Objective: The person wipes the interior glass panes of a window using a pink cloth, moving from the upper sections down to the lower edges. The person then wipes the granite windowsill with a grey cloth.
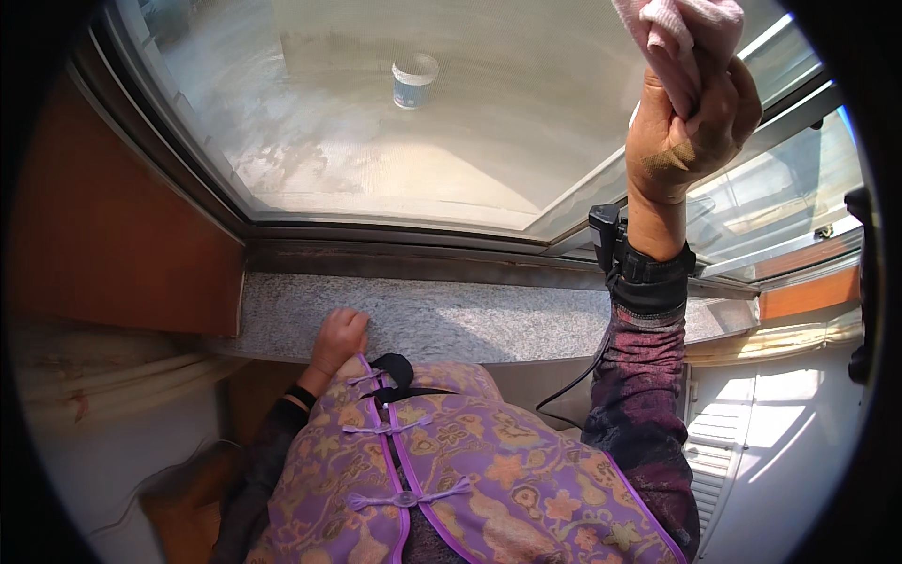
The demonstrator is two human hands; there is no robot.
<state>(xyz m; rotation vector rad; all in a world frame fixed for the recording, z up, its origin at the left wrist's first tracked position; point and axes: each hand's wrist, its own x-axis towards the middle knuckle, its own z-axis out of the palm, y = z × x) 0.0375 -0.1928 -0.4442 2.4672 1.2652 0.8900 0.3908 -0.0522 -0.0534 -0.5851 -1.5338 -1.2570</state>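
Raised at the upper right, my right hand (694, 130) grips a bunched pale pink cloth (680, 35), whose top runs out of the picture. A tan adhesive plaster (668, 159) crosses the back of this hand near the thumb. Behind it is the framed window, with a mesh screen (493, 127) over the view outside; whether the cloth touches the window cannot be made out. Lower down, my left hand (340, 340) is curled on the speckled granite windowsill (430, 310), close to the front of my patterned purple vest (493, 479). Nothing shows in its fingers, whose tips are hidden.
Outside the window a white-and-blue bucket (414, 83) stands on the ground. A black device (607, 229) is strapped at my right wrist, its cable (571, 391) hanging beside the sleeve. Curtains (134, 384) hang at both sides. A white radiator (712, 451) is at the lower right.
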